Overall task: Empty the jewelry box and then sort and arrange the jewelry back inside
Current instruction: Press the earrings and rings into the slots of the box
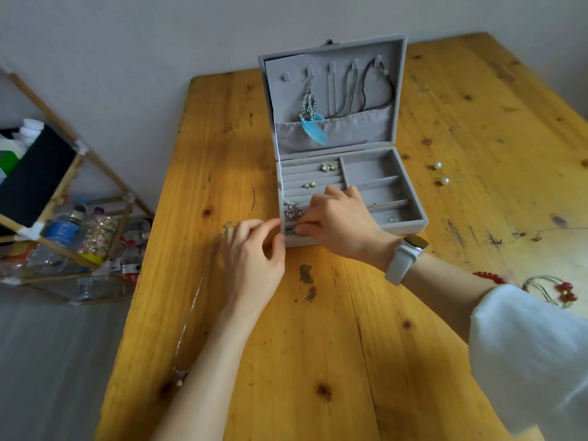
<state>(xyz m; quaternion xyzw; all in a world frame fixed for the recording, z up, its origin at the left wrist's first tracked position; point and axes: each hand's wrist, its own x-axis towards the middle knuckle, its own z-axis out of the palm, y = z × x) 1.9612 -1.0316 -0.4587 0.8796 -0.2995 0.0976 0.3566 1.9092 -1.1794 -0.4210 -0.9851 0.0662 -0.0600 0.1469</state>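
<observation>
The sorting-back step is in hand: the grey jewelry box [350, 192] stands open mid-bench, and the right hand [337, 221] pinches what looks like a small ring [293, 230] into the nearest cushioned slot. The left hand [254, 259], fingers curled, steadies the box's front-left corner. Next, the ring needs seating, then the pearl earrings [441, 173] to the box's right fetched.
</observation>
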